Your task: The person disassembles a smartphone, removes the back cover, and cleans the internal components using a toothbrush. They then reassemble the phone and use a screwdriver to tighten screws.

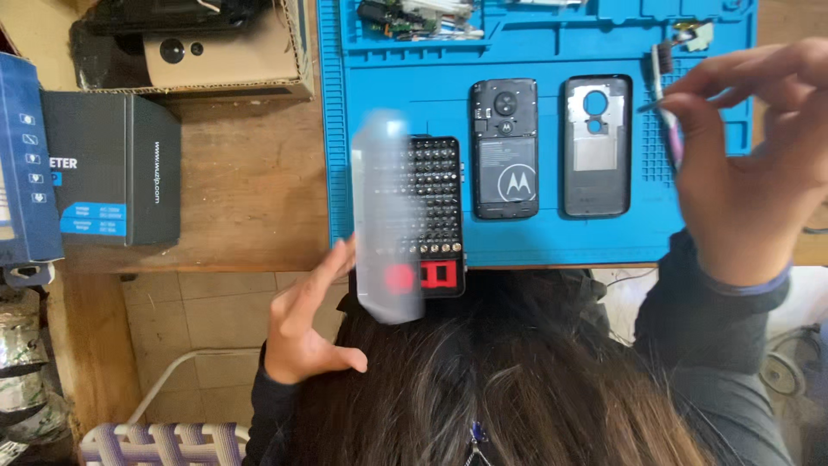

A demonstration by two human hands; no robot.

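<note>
My left hand [302, 324] is spread open at the table's front edge, with its fingertips by the left side of a blurred translucent lid [386, 216]. The lid lies over the left part of a black screwdriver bit case [437, 203] on the blue work mat [552, 65]. To the right, a dark phone with its back removed [504, 148] lies flat beside its separate back cover [595, 147]. My right hand [750, 173] hovers over the mat's right end and pinches a thin pink-handled tool [669, 121], held upright.
On the wooden table [250, 181], left of the mat, are a black box [112, 168], a blue box [24, 164] and a cardboard box of devices [216, 43]. Small circuit parts [414, 19] lie at the mat's far edge. A striped chair [164, 442] is below left.
</note>
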